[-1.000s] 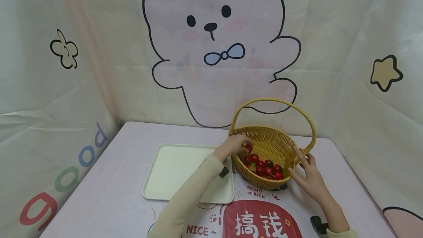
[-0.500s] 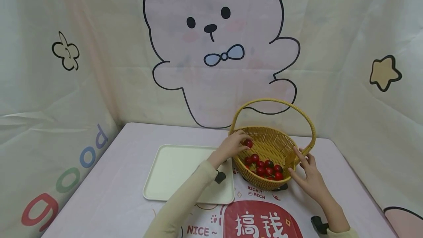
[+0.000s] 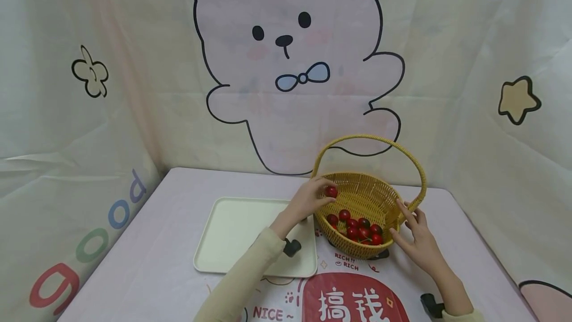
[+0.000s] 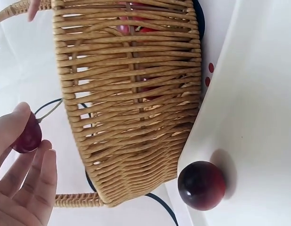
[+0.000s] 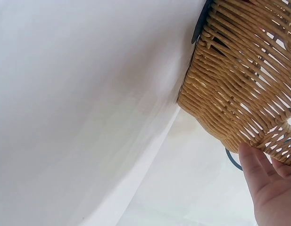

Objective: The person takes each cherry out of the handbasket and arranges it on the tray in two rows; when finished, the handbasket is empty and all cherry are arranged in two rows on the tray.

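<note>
Cherry (image 3: 331,192), round, glossy and deep red with a thin greenish stem (image 4: 51,111), is pinched between the thumb and fingertips of the left hand (image 3: 306,200); I have it above the rim, at the left side of the yellow-brown woven basket (image 3: 373,190). I'd expect it to be light, firm and a bit slippery, and easily bruised if real, so I favour a gentle pinch round its widest part, off the stem. The right hand (image 3: 419,243), fingers extended and slightly spread, touches the basket's right rim beside its tall hooped handle (image 3: 364,136); that basket looks stiff but light enough to skid. Inside it, I see a heap of red cherries (image 3: 353,232) toward the near left. The pale cream rectangular tray (image 3: 241,232) bears one dark, nearly black-red cherry (image 4: 202,185) at its basket-side edge.
</note>
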Motion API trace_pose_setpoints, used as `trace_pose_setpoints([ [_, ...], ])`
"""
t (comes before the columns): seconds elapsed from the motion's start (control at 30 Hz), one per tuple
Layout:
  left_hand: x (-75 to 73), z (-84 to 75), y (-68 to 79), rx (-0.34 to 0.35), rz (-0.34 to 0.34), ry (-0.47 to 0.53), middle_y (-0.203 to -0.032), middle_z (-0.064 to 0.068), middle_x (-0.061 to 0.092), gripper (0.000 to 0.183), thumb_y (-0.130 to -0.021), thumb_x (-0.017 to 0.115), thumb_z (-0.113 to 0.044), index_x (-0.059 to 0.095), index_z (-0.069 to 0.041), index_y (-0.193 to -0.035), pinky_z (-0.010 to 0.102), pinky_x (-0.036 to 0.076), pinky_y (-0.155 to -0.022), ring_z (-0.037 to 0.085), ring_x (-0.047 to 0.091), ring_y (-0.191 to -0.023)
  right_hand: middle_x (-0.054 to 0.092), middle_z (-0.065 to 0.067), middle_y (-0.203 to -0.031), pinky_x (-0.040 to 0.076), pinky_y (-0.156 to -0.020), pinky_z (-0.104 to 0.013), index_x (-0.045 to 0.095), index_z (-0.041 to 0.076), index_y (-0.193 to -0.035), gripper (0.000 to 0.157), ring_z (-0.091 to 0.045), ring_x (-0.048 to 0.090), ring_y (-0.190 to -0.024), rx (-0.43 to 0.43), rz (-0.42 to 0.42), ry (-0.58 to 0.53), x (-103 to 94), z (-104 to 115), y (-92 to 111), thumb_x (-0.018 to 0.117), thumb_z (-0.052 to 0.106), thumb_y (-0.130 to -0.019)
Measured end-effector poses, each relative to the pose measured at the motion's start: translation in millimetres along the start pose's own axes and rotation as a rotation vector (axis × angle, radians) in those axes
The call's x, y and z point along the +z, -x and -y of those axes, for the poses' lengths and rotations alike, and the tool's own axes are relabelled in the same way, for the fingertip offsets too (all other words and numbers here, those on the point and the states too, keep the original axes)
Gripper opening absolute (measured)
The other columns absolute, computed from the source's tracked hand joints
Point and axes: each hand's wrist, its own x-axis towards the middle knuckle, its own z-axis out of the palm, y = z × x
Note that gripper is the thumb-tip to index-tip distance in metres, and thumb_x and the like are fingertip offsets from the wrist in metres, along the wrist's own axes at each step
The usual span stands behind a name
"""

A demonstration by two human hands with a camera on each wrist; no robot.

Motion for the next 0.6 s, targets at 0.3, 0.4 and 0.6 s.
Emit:
trace_pose_setpoints([
  [0.3, -11.2, 1.9, 14.9, -0.018, -0.050, 0.111, -0.105, -0.004, 0.064, 0.034, -0.083, 0.070, -0.021, 0.060, -0.018, -0.115, 0.014, 0.049, -0.069, 0.004, 0.059, -0.081, 0.025, -0.026, -0.137, 0.042, -0.084, -0.063, 0.022, 0.023, -0.148, 0.087, -0.046, 0.046, -0.112, 0.004, 0.004, 0.013, -0.4, 3, 0, 0.072, 0.010, -0.078],
  [0.4, -14.2, 3.6, 18.0, -0.024, -0.061, 0.156, -0.107, -0.001, 0.063, 0.033, -0.083, 0.070, -0.017, 0.060, -0.015, -0.115, 0.014, 0.050, -0.068, 0.006, 0.061, -0.081, 0.024, -0.026, -0.138, 0.042, -0.084, -0.063, 0.022, 0.024, -0.148, 0.086, -0.047, 0.045, -0.112, 0.008, 0.006, 0.010, -0.4, 4, 0, 0.071, 0.010, -0.079],
  [0.6, -18.9, 6.5, 24.1, -0.013, -0.086, 0.185, -0.111, 0.004, 0.062, 0.032, -0.082, 0.070, -0.014, 0.061, -0.011, -0.113, 0.013, 0.051, -0.069, 0.011, 0.063, -0.082, 0.025, -0.025, -0.138, 0.042, -0.085, -0.061, 0.023, 0.024, -0.148, 0.085, -0.043, 0.045, -0.113, 0.011, 0.004, 0.019, -0.7, 4, 1, 0.071, 0.011, -0.079],
])
